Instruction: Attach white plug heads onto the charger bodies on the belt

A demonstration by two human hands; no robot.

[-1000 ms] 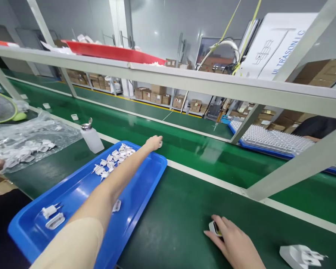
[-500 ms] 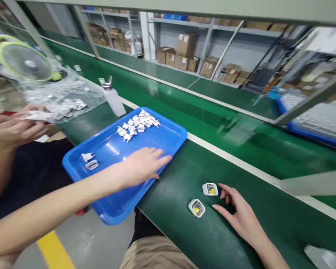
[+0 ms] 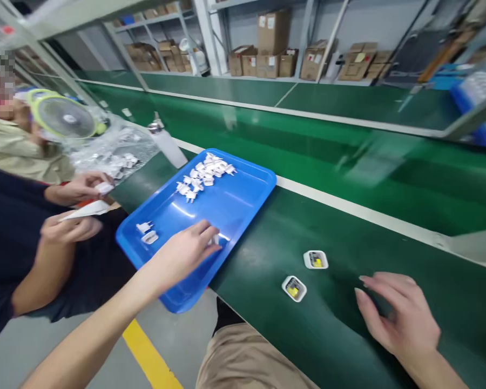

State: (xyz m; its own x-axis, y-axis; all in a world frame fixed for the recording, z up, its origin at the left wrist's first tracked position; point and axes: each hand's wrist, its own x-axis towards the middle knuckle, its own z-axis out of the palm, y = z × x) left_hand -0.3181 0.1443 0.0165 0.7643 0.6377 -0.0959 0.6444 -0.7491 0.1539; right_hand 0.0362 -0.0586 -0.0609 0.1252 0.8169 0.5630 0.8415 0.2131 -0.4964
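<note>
Reaching into the blue tray, my left hand closes its fingertips on a small white part near the tray's front edge; my right hand rests open on the green bench, empty; two white housings lie just beside it; a co-worker's hands, a bottle and a fan crowd the tray's far side.

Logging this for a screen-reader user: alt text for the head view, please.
The person's left hand reaches into a blue tray on a green bench, fingertips on a small white part; the right hand rests open on the bench near two small white housings. A pile of white plug parts lies in the tray's far end.
</note>
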